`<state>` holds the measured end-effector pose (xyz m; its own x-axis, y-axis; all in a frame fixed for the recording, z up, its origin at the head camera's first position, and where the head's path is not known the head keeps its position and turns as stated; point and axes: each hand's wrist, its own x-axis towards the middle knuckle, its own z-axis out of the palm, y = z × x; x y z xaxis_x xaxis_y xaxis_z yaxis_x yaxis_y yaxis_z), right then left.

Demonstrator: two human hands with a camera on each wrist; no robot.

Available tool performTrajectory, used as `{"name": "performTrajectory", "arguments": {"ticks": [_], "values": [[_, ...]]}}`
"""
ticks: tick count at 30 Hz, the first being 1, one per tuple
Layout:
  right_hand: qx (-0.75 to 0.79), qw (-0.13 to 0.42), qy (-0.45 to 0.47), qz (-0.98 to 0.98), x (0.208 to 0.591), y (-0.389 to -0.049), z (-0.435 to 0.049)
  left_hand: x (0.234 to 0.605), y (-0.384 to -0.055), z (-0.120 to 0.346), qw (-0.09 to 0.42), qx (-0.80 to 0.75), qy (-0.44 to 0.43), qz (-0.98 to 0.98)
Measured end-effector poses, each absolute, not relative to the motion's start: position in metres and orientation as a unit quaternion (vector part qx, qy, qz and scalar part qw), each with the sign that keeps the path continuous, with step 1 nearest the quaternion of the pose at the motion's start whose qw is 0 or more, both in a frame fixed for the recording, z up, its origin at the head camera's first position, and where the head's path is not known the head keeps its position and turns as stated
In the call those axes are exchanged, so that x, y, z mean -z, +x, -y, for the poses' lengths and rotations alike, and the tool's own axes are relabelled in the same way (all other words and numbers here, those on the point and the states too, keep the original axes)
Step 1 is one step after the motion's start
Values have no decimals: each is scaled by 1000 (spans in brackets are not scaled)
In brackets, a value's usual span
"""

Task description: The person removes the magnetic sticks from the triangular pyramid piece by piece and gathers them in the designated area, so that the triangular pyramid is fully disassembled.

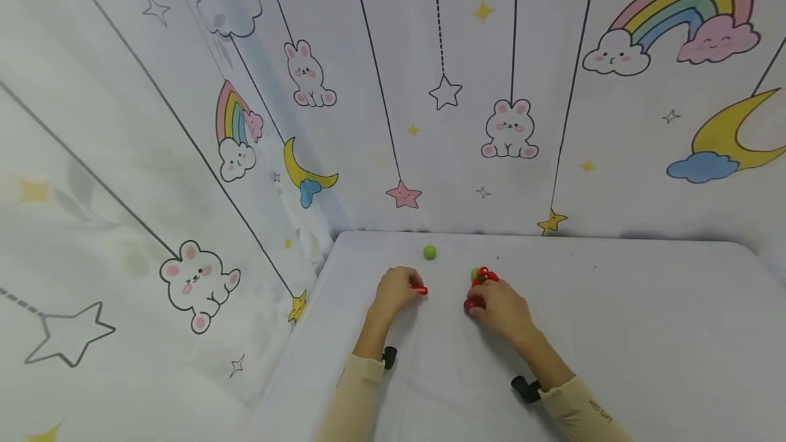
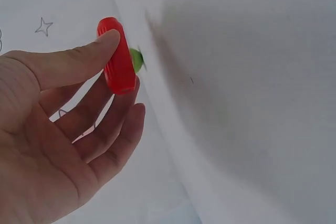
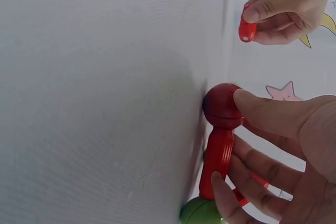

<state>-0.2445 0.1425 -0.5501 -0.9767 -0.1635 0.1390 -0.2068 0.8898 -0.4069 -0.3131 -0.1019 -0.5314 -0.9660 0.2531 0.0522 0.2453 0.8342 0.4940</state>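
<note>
**Q:** State of the fingers?

**A:** Left hand (image 1: 398, 288): clamped on a short red rod (image 2: 121, 64) between thumb and fingers. Right hand (image 1: 505, 307): clamped on a dark red ball (image 3: 221, 103), which meets one end of a longer red rod (image 3: 216, 156).

**Q:** Beyond those?

**A:** A green ball (image 3: 200, 213) at that rod's other end, 12 o'clock of the dark red ball in the head view. Further red pieces (image 1: 493, 277) adjoin it, partly behind the right hand; their count and joints cannot be made out. A loose green ball (image 1: 430, 252) lies on the white bench (image 1: 645, 333), between 1 and 2 o'clock of the left hand.

**Q:** Cut off?

**A:** The right wrist view crops the green ball at its lower edge.

**Q:** Writing?

**A:** Small dark lettering on the right sleeve (image 1: 571, 401), not reliably legible. No brand readable.
</note>
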Motion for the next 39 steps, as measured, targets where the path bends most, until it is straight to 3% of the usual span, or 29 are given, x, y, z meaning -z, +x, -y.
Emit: {"name": "performTrajectory", "arguments": {"ticks": [21, 39], "values": [[-220, 54, 88, 970, 552, -245, -142, 541, -349, 96, -71, -177, 165, -968], [-215, 78, 93, 969, 555, -243, -141, 555, -373, 104, -74, -176, 159, -969]]}}
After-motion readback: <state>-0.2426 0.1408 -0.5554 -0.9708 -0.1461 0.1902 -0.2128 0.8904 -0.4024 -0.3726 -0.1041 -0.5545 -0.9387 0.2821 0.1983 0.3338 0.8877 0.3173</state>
